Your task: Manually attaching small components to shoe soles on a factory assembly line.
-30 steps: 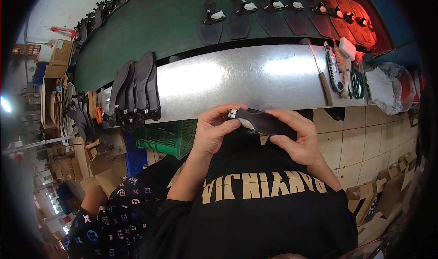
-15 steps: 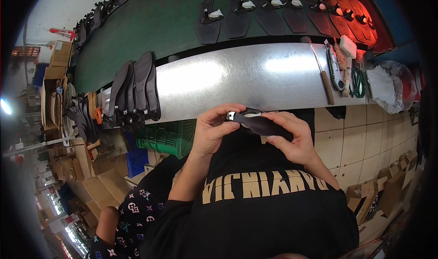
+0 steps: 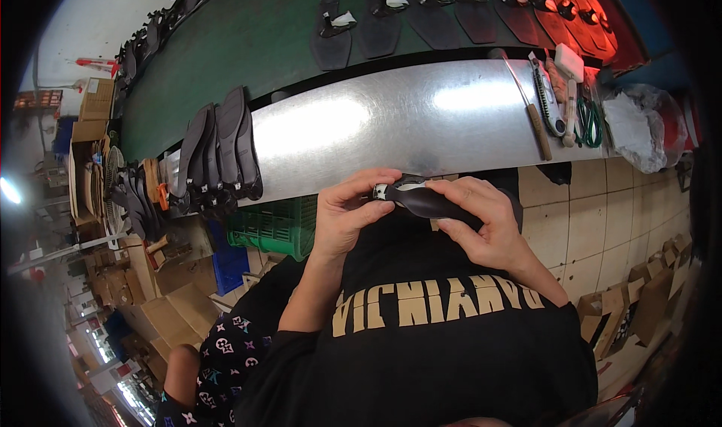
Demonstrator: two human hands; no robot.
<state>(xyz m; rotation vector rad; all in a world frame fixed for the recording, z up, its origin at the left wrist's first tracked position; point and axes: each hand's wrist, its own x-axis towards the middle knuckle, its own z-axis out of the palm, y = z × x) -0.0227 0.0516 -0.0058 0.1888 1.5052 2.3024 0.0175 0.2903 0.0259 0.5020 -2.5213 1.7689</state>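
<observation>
Between my two hands is a dark sandal (image 3: 425,203), held in front of my body by the near edge of the steel work surface. Its smooth dark side faces me, a pale edge shows along the top, and a shiny metal piece sits at its left end. My left hand (image 3: 344,215) pinches that end between thumb and fingers. With the fingers on top and the thumb below, my right hand (image 3: 483,222) grips the other end. The far side of the sandal is hidden.
Dark soles (image 3: 218,141) stand grouped on the steel surface (image 3: 338,137) at left. A green conveyor belt (image 3: 248,36) carries a row of sandals (image 3: 383,21), reddish-lit at right. An awl-like tool (image 3: 538,130), a brush (image 3: 553,103) and a plastic bag (image 3: 639,130) lie right; a green crate (image 3: 278,227) stands below.
The sandal has tilted slightly in my hands, and its right end shows a little fuller. Both hands keep their grip. The whole view has shifted slightly.
</observation>
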